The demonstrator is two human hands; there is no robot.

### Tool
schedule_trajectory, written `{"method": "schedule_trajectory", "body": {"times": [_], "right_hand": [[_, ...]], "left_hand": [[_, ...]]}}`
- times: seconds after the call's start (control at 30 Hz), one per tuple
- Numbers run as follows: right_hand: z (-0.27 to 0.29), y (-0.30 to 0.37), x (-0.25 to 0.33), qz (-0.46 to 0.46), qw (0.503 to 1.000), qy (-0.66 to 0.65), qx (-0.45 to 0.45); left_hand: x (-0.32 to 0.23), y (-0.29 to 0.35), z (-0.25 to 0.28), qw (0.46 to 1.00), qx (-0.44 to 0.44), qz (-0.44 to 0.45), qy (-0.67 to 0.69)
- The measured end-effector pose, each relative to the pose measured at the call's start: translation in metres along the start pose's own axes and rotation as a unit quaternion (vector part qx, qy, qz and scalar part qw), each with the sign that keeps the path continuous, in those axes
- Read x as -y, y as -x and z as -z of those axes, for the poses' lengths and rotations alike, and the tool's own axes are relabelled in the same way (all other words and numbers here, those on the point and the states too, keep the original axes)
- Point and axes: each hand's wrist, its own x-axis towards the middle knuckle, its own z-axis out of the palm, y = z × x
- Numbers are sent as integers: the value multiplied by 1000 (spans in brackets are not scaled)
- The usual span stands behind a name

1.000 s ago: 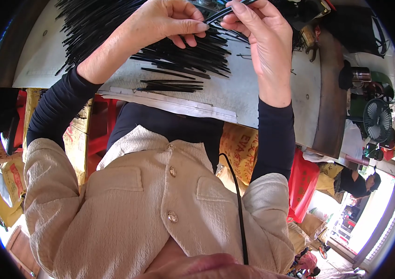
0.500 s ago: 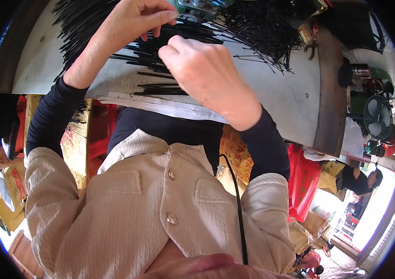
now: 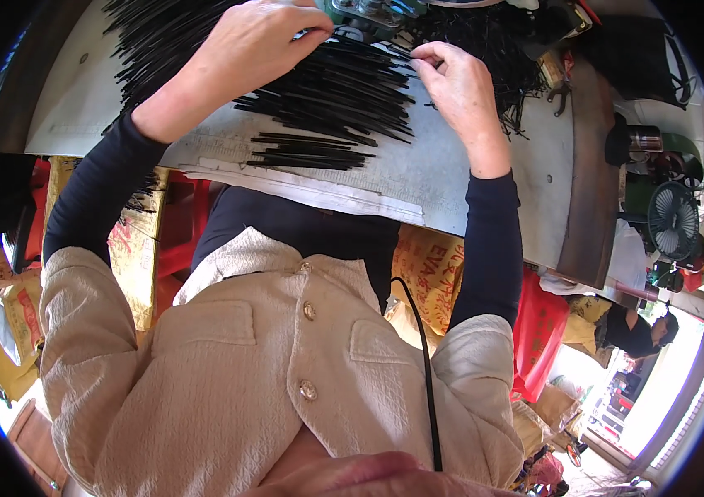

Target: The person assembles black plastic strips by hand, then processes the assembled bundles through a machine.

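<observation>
The black strips [image 3: 335, 99] lie in a loose bank on the bench [image 3: 526, 186] in front of me, between my two hands and below them, most of them running slantwise and overlapping too thickly to tell apart. My right hand [image 3: 461, 89] is at their right-hand ends, thumb and forefinger brought together; I cannot tell whether a strip is caught between them (the tips merge with the dark ends). My left hand [image 3: 265, 37] bends over the upper left of the bank, thumb toward curled fingers, its back hiding what lies beneath; whether it grips anything I cannot say either.

Nearer me, a smaller group of strips [image 3: 310, 153] lies apart, close to a pale band [image 3: 310, 192] along the bench's near edge. To the left spreads a bigger heap [image 3: 157, 50], partly covered by my left hand and forearm and cut off at the top. Up past my right hand is a dark tangle [image 3: 513, 58], also cropped, with pliers [image 3: 561, 98] beside it. A greenish object [image 3: 377, 10] at the top edge shows too little to identify. Farther right stands a fan [image 3: 673, 219] (bent by the lens).
</observation>
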Motion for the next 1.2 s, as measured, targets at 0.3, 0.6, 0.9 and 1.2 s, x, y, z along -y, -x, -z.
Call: {"method": "schedule_trajectory", "body": {"times": [0.3,0.6,0.9,1.2], "right_hand": [[-19,-7,-3,72,997,31,-5],[-19,-17,0,79,996,-4,37],[-21,-19,-5,30,982,-181,43],[-15,-15,-1,-77,914,-397,44]], "left_hand": [[5,-18,-28,993,23,-38,-105],[24,-26,-32,995,96,-9,-39],[16,-25,-21,996,88,3,-32],[6,-30,-9,995,81,41,50]]}}
